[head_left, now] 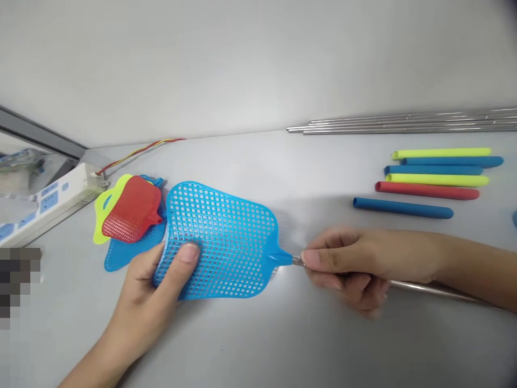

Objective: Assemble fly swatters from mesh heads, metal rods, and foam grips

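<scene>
My left hand [157, 291] is closed on the outer end of a blue fly swatter head [226, 237], a perforated plastic paddle, with the thumb on top and the other fingers underneath. My right hand [351, 264] pinches a thin metal rod [440, 291] near its tip. The rod's tip meets the socket at the paddle's narrow neck; how deep it sits inside I cannot tell. Behind my right hand the rod runs off toward the right edge. Behind my left hand lies a pile of paddles: a red swatter head [131, 210], a yellow one [99, 221] and blue ones.
Several blue, yellow and red plastic tubes lie at the right, the nearest a blue tube [404, 208]. Several metal rods [404, 126] rest along the wall at the back. A white power strip [76, 188] with a twisted red and yellow cord [141, 148] is at the left.
</scene>
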`<state>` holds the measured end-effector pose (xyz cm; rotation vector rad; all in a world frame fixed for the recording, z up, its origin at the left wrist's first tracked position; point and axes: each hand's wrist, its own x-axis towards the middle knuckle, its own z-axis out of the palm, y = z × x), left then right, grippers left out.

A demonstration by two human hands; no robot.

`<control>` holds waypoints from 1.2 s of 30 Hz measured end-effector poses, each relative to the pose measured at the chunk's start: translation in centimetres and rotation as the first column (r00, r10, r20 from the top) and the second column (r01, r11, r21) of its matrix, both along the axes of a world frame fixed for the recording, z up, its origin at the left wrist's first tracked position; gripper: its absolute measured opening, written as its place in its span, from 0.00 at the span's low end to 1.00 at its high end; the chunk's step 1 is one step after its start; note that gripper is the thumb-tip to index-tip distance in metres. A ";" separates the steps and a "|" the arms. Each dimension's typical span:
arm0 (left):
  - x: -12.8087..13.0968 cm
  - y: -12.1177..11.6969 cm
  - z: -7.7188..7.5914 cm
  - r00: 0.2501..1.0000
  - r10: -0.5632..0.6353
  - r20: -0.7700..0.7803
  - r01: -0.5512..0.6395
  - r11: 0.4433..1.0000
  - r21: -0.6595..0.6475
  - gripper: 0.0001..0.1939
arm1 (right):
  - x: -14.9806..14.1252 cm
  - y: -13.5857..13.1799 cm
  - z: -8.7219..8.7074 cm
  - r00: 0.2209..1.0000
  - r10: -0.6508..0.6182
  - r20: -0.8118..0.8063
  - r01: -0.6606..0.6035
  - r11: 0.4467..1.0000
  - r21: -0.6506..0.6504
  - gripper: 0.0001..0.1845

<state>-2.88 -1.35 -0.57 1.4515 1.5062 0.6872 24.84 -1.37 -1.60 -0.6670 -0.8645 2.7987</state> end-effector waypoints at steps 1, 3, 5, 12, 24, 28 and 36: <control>0.1 -0.1 0.0 1.000 -0.006 -0.003 0.006 1.000 0.005 0.14 | 0.0 0.0 0.0 1.000 0.002 0.007 -0.002 1.000 0.000 0.19; 0.5 -0.2 0.1 1.000 0.000 -0.004 0.000 0.999 0.033 0.14 | 0.0 -0.1 0.1 1.000 0.006 0.017 -0.006 1.000 -0.004 0.19; 1.0 -0.4 0.4 1.000 0.020 -0.002 -0.020 0.998 0.057 0.14 | 0.0 -0.1 0.1 1.000 0.010 0.021 -0.010 1.000 0.000 0.19; 1.9 -0.5 1.0 0.992 0.117 0.041 -0.116 0.993 -0.024 0.14 | 0.0 0.0 0.0 1.000 0.000 -0.006 0.000 1.000 0.002 0.20; 2.0 0.8 1.8 0.884 0.402 0.237 -0.357 0.909 -0.214 0.11 | -0.4 -0.2 -0.1 0.994 -0.092 -0.052 0.091 0.996 -0.005 0.20; 1.7 1.6 2.4 0.829 0.492 0.266 -0.484 0.869 -0.100 0.08 | -0.4 -0.4 -0.1 0.993 -0.113 -0.045 0.112 0.993 -0.021 0.18; 0.6 2.9 3.3 0.788 0.467 0.402 -0.508 0.861 -0.006 0.06 | -0.5 -0.2 0.0 0.995 -0.089 -0.046 0.089 0.996 -0.015 0.16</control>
